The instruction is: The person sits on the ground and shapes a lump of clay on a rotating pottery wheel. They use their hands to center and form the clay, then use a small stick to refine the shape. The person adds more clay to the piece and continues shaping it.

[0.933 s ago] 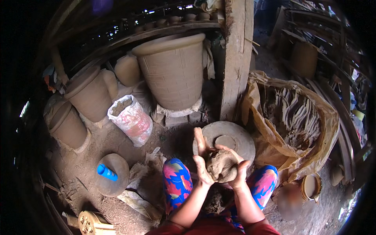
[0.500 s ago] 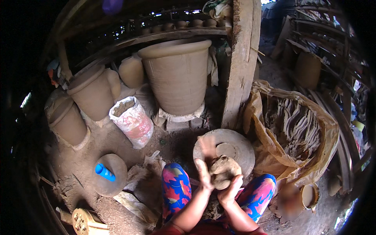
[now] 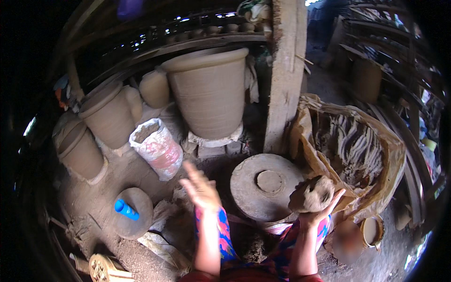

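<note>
A rough lump of grey-brown clay [image 3: 318,192] rests in my right hand [image 3: 322,212], whose fingers curve up round its right side. It is held above the right edge of a round potter's wheel [image 3: 249,197]. A small flat disc of clay [image 3: 269,181] lies on the middle of that wheel. Away to the left, my left hand [image 3: 202,189] is raised over my left knee, palm showing, fingers stretched and slightly blurred. Nothing is in it.
A plastic-lined heap of clay strips [image 3: 357,145] stands at the right, with a small bucket [image 3: 371,232] below it. A wooden post [image 3: 284,80] rises behind the wheel. Large pots [image 3: 206,94] and a white sack [image 3: 162,152] stand at left, near a blue cylinder [image 3: 126,209].
My hands, together on the clay over the wheel's near edge before, have parted. The lump has gone right with my right hand; my left hand has swung left, off the clay.
</note>
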Tool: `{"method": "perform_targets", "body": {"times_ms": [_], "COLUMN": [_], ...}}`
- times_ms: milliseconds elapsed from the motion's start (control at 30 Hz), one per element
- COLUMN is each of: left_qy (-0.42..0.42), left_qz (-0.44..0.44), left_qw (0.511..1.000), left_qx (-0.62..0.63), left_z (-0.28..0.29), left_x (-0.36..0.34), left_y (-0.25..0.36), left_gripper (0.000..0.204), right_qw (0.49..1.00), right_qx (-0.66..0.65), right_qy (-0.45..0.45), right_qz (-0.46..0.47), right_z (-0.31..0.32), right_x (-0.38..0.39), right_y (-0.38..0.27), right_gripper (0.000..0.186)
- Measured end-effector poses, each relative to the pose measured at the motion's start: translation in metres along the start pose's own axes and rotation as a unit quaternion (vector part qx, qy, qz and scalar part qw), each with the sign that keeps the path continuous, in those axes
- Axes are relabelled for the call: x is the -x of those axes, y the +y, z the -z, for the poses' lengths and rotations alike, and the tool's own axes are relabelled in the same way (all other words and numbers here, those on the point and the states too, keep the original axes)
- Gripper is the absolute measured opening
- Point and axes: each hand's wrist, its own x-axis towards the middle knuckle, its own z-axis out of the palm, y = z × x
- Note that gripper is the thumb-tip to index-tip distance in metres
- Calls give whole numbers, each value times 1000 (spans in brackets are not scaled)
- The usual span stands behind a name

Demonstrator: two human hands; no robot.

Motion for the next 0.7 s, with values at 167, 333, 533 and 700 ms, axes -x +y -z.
{"method": "perform_targets", "body": {"times_ms": [167,333,533,700], "left_qy": [-395,-334,-201,-134], "left_qz": [141,90,192,8], "left_qw": [875,903,933,987], "left_qx": [244,253,228,89], "left_z": [4,3,-12,-3], "left_x": [17,29,29,-2], "left_y": [-50,-71,-42,-22], "left_gripper": [72,82,69,69], "right_qw": [887,917,974,989], "right_qx": [407,311,76,19], "right_qy": [-151,-246,-195,71], "right_qz": [158,42,-88,128], "right_z": [-15,25,28,14], "right_x": [26,12,5,1], "right_y": [26,45,36,22], "right_gripper": [60,87,87,73]}}
